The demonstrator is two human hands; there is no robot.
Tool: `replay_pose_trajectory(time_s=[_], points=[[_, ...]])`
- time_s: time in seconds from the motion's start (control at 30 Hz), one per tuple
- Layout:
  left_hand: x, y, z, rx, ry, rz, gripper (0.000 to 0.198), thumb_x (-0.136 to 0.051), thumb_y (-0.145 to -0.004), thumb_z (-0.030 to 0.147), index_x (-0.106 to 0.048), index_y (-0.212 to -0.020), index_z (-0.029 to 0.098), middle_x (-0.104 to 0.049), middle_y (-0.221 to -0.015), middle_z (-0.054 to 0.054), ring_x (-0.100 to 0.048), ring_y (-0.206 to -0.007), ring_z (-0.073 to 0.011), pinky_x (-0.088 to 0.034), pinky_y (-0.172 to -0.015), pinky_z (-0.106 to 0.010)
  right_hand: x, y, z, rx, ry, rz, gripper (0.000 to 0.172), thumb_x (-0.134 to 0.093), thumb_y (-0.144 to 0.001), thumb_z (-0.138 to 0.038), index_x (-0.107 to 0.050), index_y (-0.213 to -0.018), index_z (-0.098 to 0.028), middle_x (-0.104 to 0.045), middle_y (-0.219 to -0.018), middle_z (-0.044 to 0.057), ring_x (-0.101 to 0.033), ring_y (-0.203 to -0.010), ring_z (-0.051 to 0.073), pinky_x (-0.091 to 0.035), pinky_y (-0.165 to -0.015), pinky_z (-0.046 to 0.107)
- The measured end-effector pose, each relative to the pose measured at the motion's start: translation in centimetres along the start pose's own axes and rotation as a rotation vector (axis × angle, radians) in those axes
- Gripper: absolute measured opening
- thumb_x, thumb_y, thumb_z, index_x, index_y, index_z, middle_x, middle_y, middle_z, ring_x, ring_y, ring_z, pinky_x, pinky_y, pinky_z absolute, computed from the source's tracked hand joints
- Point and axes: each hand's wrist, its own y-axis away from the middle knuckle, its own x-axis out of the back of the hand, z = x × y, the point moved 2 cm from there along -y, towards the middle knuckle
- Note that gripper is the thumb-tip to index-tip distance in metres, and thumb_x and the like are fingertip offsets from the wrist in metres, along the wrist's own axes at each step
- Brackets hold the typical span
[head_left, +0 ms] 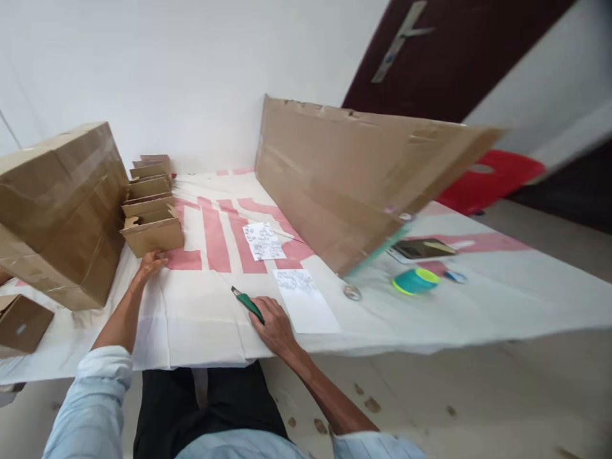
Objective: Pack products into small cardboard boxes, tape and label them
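Green cutter (248, 305) half under the right hand (273, 326), blade indistinct.

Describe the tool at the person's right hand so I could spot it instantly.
Find the big cardboard sheet tilted over the white, red-striped table. Nearer the front edge, beside a white paper, the right hand grips the cutter. It is the only slim thing with a green handle and a dark tip.

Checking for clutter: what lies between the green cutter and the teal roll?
In the head view, a white paper sheet and a small round silvery thing lie between cutter and roll.
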Motion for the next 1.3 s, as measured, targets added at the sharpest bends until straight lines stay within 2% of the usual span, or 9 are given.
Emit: replay_pose_trajectory(time_s=[0.03,0.13,0.3,0.47,0.63,0.77,1.03,1.2,1.3], points=[[0.2,0.3,-0.1,0.006,-0.020,-0.007,0.039,-0.072,-0.099,0.041,-0.067,-0.128,0.015,-0.071,-0.122,-0.010,-0.071,-0.103,-0.0245,-0.063,-0.089,-0.044,0.2,-0.2,-0.1,-0.009,-0.002,-0.013,0.031,-0.052,-0.097,-0.020,-0.068,-0.125,-0.022,-0.071,-0.113,0.012,-0.063,-0.104,0.029,-0.053,-0.092,0.043],[0.8,1.6,-0.4,-0.016,-0.054,0.006,0.059,-0.081,-0.082,0.049,-0.070,-0.125,0.010,-0.075,-0.110,-0.012,-0.072,-0.093,-0.0271,-0.060,-0.082,-0.039,0.5,-0.8,-0.2,-0.032,0.002,-0.035,0.033,-0.055,-0.095,-0.018,-0.068,-0.125,-0.021,-0.071,-0.113,0.012,-0.062,-0.106,0.029,-0.053,-0.093,0.043],[0.5,5.4,-0.9,-0.075,-0.079,0.030,0.075,-0.074,-0.070,0.063,-0.071,-0.125,0.013,-0.076,-0.117,-0.016,-0.073,-0.100,-0.0305,-0.060,-0.087,-0.042,0.5,-1.2,0.0,-0.074,0.025,-0.046,0.033,-0.060,-0.092,-0.016,-0.069,-0.124,-0.022,-0.070,-0.113,0.011,-0.061,-0.107,0.029,-0.052,-0.094,0.043],[-1.4,9.8,-1.9,-0.089,-0.134,0.058,0.066,-0.069,-0.075,0.062,-0.071,-0.124,0.017,-0.076,-0.123,-0.016,-0.073,-0.107,-0.0329,-0.058,-0.099,-0.049,0.7,-1.6,0.0,-0.106,0.053,-0.052,0.033,-0.064,-0.091,-0.016,-0.069,-0.123,-0.022,-0.070,-0.113,0.010,-0.061,-0.106,0.028,-0.051,-0.093,0.041],[-3.6,13.4,-2.5,-0.271,-0.259,0.150,0.047,-0.066,-0.080,0.054,-0.073,-0.115,0.023,-0.072,-0.133,-0.014,-0.066,-0.129,-0.0359,-0.049,-0.116,-0.053,1.1,-1.8,0.0,-0.131,0.093,-0.036,0.029,-0.065,-0.091,-0.017,-0.069,-0.120,-0.021,-0.071,-0.106,0.009,-0.061,-0.103,0.029,-0.047,-0.092,0.043],[-4.4,15.5,-2.8,-0.306,-0.277,0.170,0.043,-0.065,-0.084,0.051,-0.072,-0.116,0.024,-0.073,-0.133,-0.014,-0.064,-0.134,-0.0372,-0.044,-0.122,-0.058,1.3,-1.5,0.3,-0.140,0.109,-0.015,0.027,-0.069,-0.090,-0.022,-0.070,-0.117,-0.021,-0.071,-0.106,0.009,-0.060,-0.104,0.029,-0.044,-0.098,0.045],[-3.9,18.3,-2.4,-0.309,-0.210,0.156,0.038,-0.066,-0.087,0.049,-0.072,-0.115,0.023,-0.073,-0.132,-0.013,-0.067,-0.129,-0.0352,-0.050,-0.119,-0.055,1.3,-1.1,0.9,-0.152,0.104,0.012,0.022,-0.068,-0.089,-0.022,-0.070,-0.111,-0.022,-0.071,-0.105,0.009,-0.061,-0.104,0.029,-0.043,-0.101,0.046],[-4.1,19.0,-2.4,-0.295,-0.184,0.169,0.036,-0.065,-0.089,0.048,-0.073,-0.115,0.023,-0.074,-0.131,-0.012,-0.067,-0.129,-0.0345,-0.050,-0.119,-0.055,1.2,-0.9,0.6,-0.137,0.091,0.022,0.020,-0.069,-0.089,-0.023,-0.072,-0.109,-0.023,-0.070,-0.103,0.008,-0.062,-0.101,0.028,-0.046,-0.098,0.045],[-4.3,19.2,-2.9,-0.308,-0.176,0.186,0.037,-0.065,-0.088,0.048,-0.073,-0.114,0.022,-0.074,-0.131,-0.013,-0.068,-0.128,-0.0342,-0.051,-0.118,-0.055,1.1,-0.8,1.0,-0.145,0.086,0.048,0.021,-0.067,-0.093,-0.026,-0.072,-0.113,-0.022,-0.071,-0.111,0.010,-0.063,-0.106,0.028,-0.050,-0.098,0.044]])
